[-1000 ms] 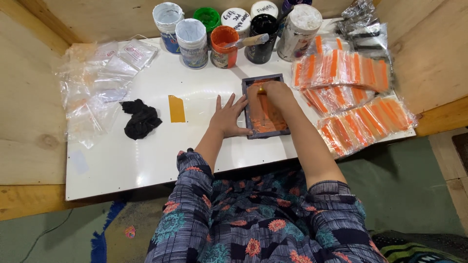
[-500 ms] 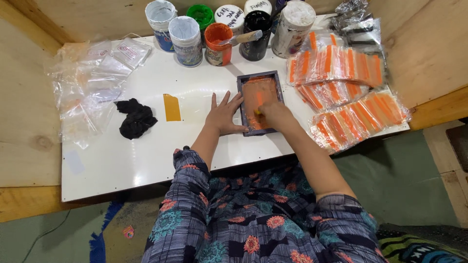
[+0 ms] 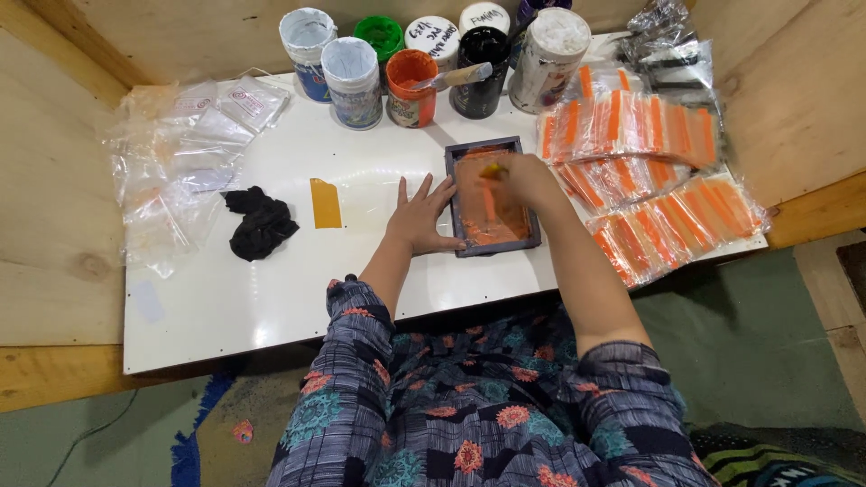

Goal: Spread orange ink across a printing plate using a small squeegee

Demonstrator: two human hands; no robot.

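While your left hand (image 3: 422, 219) lay flat and spread on the white tabletop (image 3: 271, 289), gripping nothing, its fingertips just pressed against the left edge of the small dark frame (image 3: 492, 197) to steady it. That frame sat near the middle-right of the table, long axis running away from you toward the row of paint jars (image 3: 424, 63), with orange paint smeared all over the inside.

Only the head camera to go on, so here's what it showed. Your right hand (image 3: 528, 179) was closed around a small orange-stained scraper (image 3: 488, 194), and the blade pointed down into the frame, roughly along that long axis. So the frame lay straight under your right hand and just to the right of your left one. Right hand was clearly the working one; left was only bracing.

Other stuff around: the open orange paint jar (image 3: 410, 86) with a stick in it stood just beyond the frame, a heap of clear bags with orange stripes (image 3: 649, 171) lay to the right, plain clear bags (image 3: 180, 153) at far left, plus a black rag (image 3: 262, 221) and a small amber card (image 3: 326, 203) well apart from your left hand.
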